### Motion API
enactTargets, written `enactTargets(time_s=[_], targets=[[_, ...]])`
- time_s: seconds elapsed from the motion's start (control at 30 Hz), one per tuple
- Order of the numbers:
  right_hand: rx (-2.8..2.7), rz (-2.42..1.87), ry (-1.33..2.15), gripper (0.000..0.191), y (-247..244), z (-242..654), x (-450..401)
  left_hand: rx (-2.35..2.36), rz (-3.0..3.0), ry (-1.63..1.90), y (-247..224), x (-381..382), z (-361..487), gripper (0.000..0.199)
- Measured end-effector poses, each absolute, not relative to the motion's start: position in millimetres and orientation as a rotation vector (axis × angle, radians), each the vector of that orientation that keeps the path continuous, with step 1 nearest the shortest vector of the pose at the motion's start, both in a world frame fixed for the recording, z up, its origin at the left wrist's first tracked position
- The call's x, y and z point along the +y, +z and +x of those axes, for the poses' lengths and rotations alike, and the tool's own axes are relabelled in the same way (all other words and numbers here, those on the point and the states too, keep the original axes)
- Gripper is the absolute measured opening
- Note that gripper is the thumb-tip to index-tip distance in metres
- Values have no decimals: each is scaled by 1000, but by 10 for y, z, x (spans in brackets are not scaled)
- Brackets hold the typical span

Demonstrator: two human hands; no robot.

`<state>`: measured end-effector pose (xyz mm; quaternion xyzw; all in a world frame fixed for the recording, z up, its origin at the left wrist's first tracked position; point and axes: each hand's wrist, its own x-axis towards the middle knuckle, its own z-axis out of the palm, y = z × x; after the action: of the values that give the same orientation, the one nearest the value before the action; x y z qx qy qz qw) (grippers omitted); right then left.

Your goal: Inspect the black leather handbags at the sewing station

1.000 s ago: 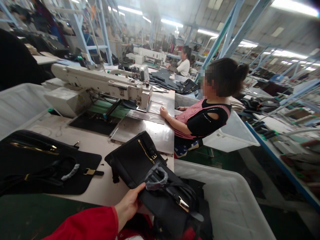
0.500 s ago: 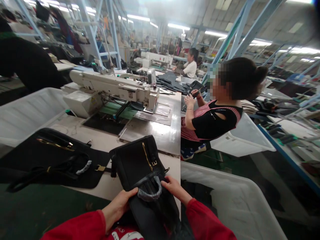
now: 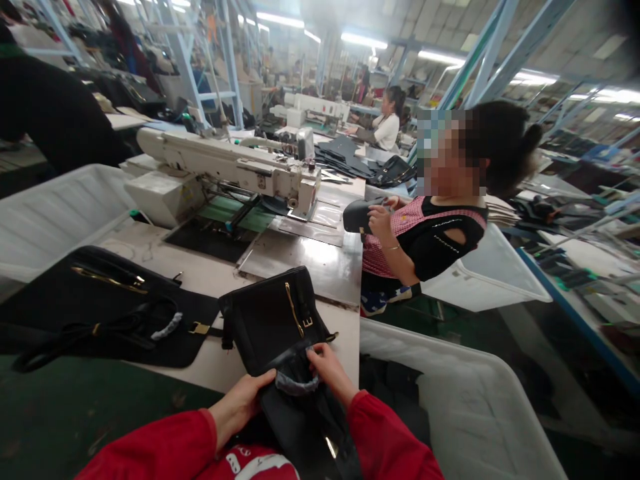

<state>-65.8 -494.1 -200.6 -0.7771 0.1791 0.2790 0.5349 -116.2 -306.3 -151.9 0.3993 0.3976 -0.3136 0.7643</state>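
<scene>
Black bag [image 3: 265, 327] | between left hand [image 3: 245, 399], gripping its side | right hand [image 3: 329, 370], pinching wrapped handle [image 3: 296, 385]

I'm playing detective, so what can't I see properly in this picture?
All in the head view:
Left hand: most of its fingers are hidden by the bag.
That bag's near end: cut off by the bottom edge.
Other bag: its far left end is cut off by the left edge.
Dark things in the bin: too dim to name.
Distant worker: the hands are too small and blurred.
</scene>
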Motion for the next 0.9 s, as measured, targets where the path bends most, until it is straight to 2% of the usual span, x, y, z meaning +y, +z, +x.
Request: enactTargets(time_s=[0.23, 0.47, 0.63, 0.8, 0.9], targets=[[457, -1780, 518, 18, -2102, -730, -4905, 862, 830, -667, -1600, -3063, -1161, 22], [377, -1838, 513, 3, -2305, -689, -4949, 910, 812, -664, -1601, -3079, -1140, 16], [372, -1873, 514, 4, -2400, -723, -5005, 943, 782, -675, -1625, -3080, -1121, 19], [401, -1895, 487, 2, -2438, -744, -5069, 937, 752, -701, -1766, -3040, -1128, 30], [395, -1905, 472, 11, -2420, -739, -5057, 913, 770, -708, -1796, -3033, -1131, 36]])
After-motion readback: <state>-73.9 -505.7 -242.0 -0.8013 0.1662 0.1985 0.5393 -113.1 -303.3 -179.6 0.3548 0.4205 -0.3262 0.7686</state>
